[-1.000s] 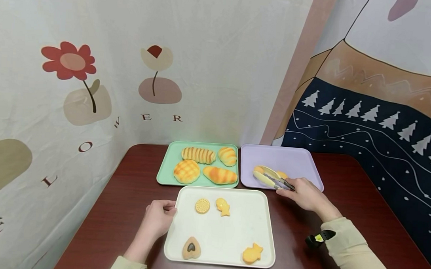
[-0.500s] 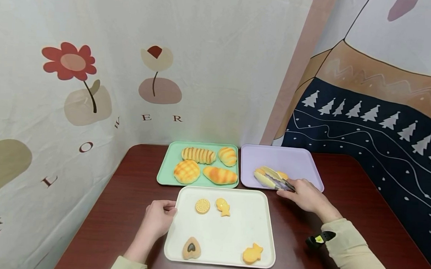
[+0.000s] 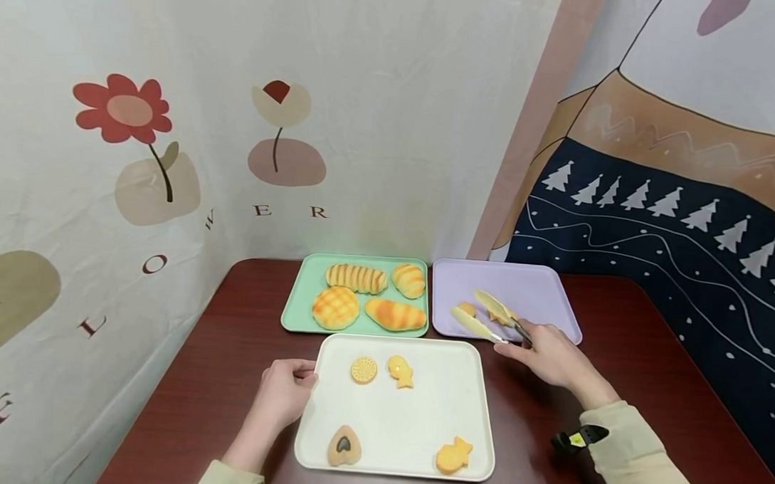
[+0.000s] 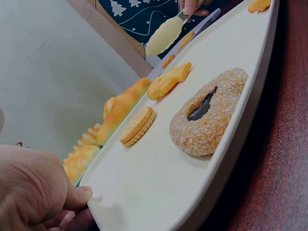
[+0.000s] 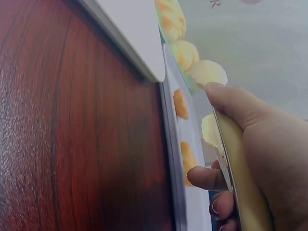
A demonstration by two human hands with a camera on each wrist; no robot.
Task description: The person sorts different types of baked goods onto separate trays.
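Observation:
My right hand (image 3: 553,354) grips a pair of serving tongs (image 3: 493,303) with cream-coloured tips, held over the purple tray (image 3: 533,283). The tips stand spread apart. Two small golden cookies lie there: a roundish cookie (image 3: 467,308) between the tips and another cookie (image 3: 502,317) partly covered by the upper tip. With thumb and fingers, my left hand (image 3: 282,395) pinches the left rim of the white tray (image 3: 413,424). That tray carries a round biscuit (image 3: 364,370), a fish-shaped cookie (image 3: 400,371), a second fish cookie (image 3: 454,456) and a sugared triangular cookie (image 4: 207,115) with a dark centre.
Behind the white tray is a green tray (image 3: 292,317) bearing several breads, among them a ridged roll (image 3: 357,279) and a round bun (image 3: 336,308). It sits right beside the purple tray. All stand on a dark red table (image 3: 230,336) before a printed cloth backdrop (image 3: 391,128).
The tongs' tips have spread apart; earlier they were closer together around the roundish cookie, which now lies on the purple tray. My left hand has stayed at the white tray's rim.

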